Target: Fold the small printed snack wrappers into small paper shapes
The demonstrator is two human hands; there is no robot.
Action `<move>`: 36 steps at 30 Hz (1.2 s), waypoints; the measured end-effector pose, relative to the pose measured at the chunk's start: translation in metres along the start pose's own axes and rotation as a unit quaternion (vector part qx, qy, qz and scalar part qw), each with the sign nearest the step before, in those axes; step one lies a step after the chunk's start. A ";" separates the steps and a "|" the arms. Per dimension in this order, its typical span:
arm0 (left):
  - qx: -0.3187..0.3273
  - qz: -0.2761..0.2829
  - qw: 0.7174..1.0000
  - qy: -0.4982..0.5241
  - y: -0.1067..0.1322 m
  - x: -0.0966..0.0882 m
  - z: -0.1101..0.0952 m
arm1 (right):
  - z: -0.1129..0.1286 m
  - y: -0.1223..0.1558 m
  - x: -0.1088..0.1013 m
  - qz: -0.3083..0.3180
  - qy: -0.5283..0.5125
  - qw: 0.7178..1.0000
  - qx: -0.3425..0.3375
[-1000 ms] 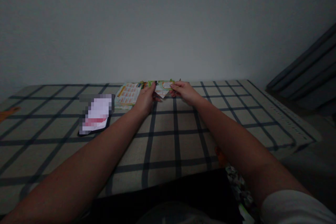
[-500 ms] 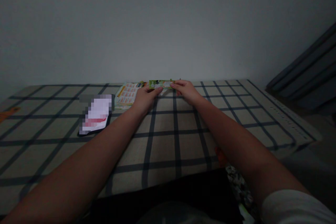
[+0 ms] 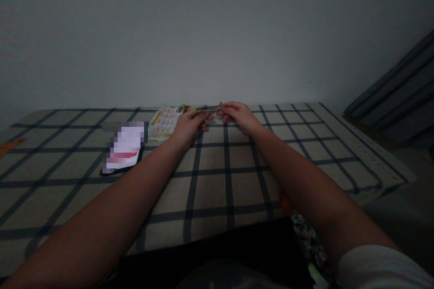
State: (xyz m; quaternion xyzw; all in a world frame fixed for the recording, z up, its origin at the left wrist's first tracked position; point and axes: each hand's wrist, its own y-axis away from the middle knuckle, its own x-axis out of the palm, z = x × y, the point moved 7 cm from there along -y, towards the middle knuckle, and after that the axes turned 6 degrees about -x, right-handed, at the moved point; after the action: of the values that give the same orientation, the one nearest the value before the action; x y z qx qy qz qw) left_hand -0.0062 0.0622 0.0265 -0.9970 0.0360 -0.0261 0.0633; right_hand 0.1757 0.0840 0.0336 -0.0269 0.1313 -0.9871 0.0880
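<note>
Between my two hands, near the far edge of the table, is a thin green printed piece of paper [image 3: 210, 109], now seen almost edge-on. My left hand [image 3: 188, 125] pinches its left end, thumb on top and fingers below. At the opposite end my right hand [image 3: 238, 115] is closed on it with thumb and fingertips. The print is too dark and small to read. Just left of my left hand lie printed paper sheets [image 3: 165, 121] with rows of small red and white blocks, partly covered by that hand.
A phone [image 3: 126, 144] with a lit, pixelated screen lies left of my left forearm. The checked tablecloth [image 3: 210, 176] spreads under everything. Behind the table rises a plain wall [image 3: 217, 36]. A grey curtain [image 3: 400, 86] hangs at the right, and something orange [image 3: 11, 145] lies far left.
The green paper has tipped from facing me to nearly flat, so its printed face barely shows. My fingers have turned with it, while both arms stay in about the same place.
</note>
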 end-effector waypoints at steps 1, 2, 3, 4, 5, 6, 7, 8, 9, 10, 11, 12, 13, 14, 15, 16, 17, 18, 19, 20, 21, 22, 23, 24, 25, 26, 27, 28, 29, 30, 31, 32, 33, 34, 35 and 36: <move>0.004 0.005 1.000 0.019 0.000 0.001 -0.002 | -0.001 -0.001 0.000 0.001 -0.004 1.000 -0.003; 0.007 0.006 0.999 0.034 0.000 0.002 -0.003 | -0.002 -0.001 0.000 0.000 -0.004 1.000 -0.009; 0.011 0.004 0.999 0.041 0.000 0.002 -0.004 | -0.002 -0.002 -0.001 -0.002 -0.001 1.000 -0.017; 0.017 0.001 0.999 0.039 -0.001 0.002 -0.004 | -0.003 -0.003 -0.002 -0.005 0.004 1.000 -0.027; 0.024 -0.001 0.999 0.030 -0.001 0.002 -0.005 | -0.003 -0.005 -0.004 -0.010 0.009 0.999 -0.035; 0.034 -0.002 0.999 0.018 -0.001 0.002 -0.005 | -0.004 -0.006 -0.006 -0.016 0.015 0.999 -0.041; 0.043 -0.004 0.999 0.005 -0.002 0.001 -0.004 | -0.005 -0.007 -0.007 -0.021 0.019 0.999 -0.047; 0.054 -0.007 0.999 -0.008 -0.002 0.001 -0.004 | -0.006 -0.008 -0.008 -0.024 0.023 0.998 -0.053; 0.063 -0.010 0.998 -0.021 -0.003 0.000 -0.004 | -0.006 -0.009 -0.009 -0.023 0.025 0.998 -0.058; 0.072 -0.015 0.997 -0.034 -0.003 -0.001 -0.004 | -0.006 -0.009 -0.009 -0.021 0.026 0.997 -0.063; 0.080 -0.020 0.996 -0.046 -0.003 -0.002 -0.004 | -0.006 -0.010 -0.009 -0.018 0.026 0.997 -0.067; 0.085 -0.025 0.995 -0.056 -0.003 -0.002 -0.004 | -0.005 -0.010 -0.009 -0.015 0.023 0.997 -0.070; 0.086 -0.028 0.994 -0.063 -0.002 -0.003 -0.005 | -0.005 -0.009 -0.008 -0.014 0.019 0.997 -0.073; 0.085 -0.029 0.994 -0.066 -0.002 -0.003 -0.005 | -0.004 -0.009 -0.008 -0.012 0.014 0.997 -0.073; 0.082 -0.029 0.994 -0.067 -0.002 -0.003 -0.006 | -0.003 -0.008 -0.008 -0.011 0.007 0.997 -0.073; 0.078 -0.028 0.994 -0.066 -0.001 -0.003 -0.006 | -0.002 -0.007 -0.008 -0.011 0.001 0.997 -0.071; 0.074 -0.026 0.995 -0.065 -0.001 -0.003 -0.006 | -0.001 -0.007 -0.007 -0.010 -0.007 0.998 -0.067; 0.071 -0.024 0.995 -0.062 0.000 -0.002 -0.007 | -0.001 -0.006 -0.007 -0.008 -0.015 0.998 -0.062; 0.068 -0.023 0.996 -0.056 0.000 -0.002 -0.007 | -0.001 -0.005 -0.007 -0.006 -0.025 0.998 -0.057; 0.067 -0.024 0.996 -0.047 0.001 -0.002 -0.007 | -0.001 -0.004 -0.006 -0.002 -0.036 0.998 -0.050; 0.066 -0.024 0.997 -0.037 0.001 -0.002 -0.007 | -0.001 -0.004 -0.005 0.003 -0.047 0.998 -0.044; 0.064 -0.024 0.997 -0.026 0.001 -0.001 -0.007 | -0.001 -0.003 -0.005 0.009 -0.058 0.998 -0.038; 0.060 -0.020 0.998 -0.017 0.001 -0.001 -0.006 | -0.001 -0.002 -0.004 0.017 -0.069 0.997 -0.034; 0.057 -0.015 0.998 -0.010 0.001 0.000 -0.005 | -0.002 -0.002 -0.003 0.024 -0.077 0.996 -0.031; 0.055 -0.009 0.998 -0.008 0.001 0.001 -0.004 | -0.002 -0.001 -0.002 0.030 -0.082 0.996 -0.029; 0.055 -0.004 0.998 -0.009 0.001 0.001 -0.003 | -0.002 0.000 -0.001 0.034 -0.083 0.996 -0.027; 0.055 0.001 0.998 -0.014 0.001 0.002 -0.002 | -0.002 0.000 0.000 0.035 -0.079 0.996 -0.026; 0.056 0.004 0.998 -0.021 0.000 0.002 -0.001 | -0.003 0.000 0.000 0.034 -0.072 0.996 -0.025; 0.058 0.005 0.998 -0.027 -0.001 0.001 0.000 | -0.003 0.000 0.000 0.030 -0.064 0.997 -0.026; 0.058 0.007 0.998 -0.032 -0.002 0.001 0.002 | -0.003 -0.001 0.000 0.024 -0.055 0.998 -0.028; 0.059 0.005 0.998 -0.031 -0.004 0.001 0.003 | -0.002 -0.001 -0.001 0.018 -0.048 0.998 -0.032; 0.065 0.006 0.998 -0.022 -0.005 0.000 0.004 | -0.002 -0.002 -0.002 0.012 -0.044 0.998 -0.037; 0.065 0.011 0.998 -0.011 -0.007 0.001 0.005 | -0.002 -0.003 -0.003 0.005 -0.041 0.998 -0.042; 0.063 0.015 0.998 0.002 -0.008 0.001 0.006 | -0.001 -0.003 -0.005 -0.002 -0.040 0.998 -0.046; 0.059 0.020 0.998 0.013 -0.009 0.002 0.007 | -0.001 -0.004 -0.006 -0.010 -0.040 0.998 -0.050; 0.052 0.023 0.998 0.020 -0.009 0.003 0.008 | -0.001 -0.005 -0.008 -0.017 -0.039 0.998 -0.053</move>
State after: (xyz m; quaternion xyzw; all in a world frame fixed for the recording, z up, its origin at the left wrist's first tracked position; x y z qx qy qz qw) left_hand -0.0025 0.0722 0.0198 -0.9905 0.0588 -0.0462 0.1152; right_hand 0.1825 0.0903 0.0338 -0.0726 0.1793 -0.9783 0.0745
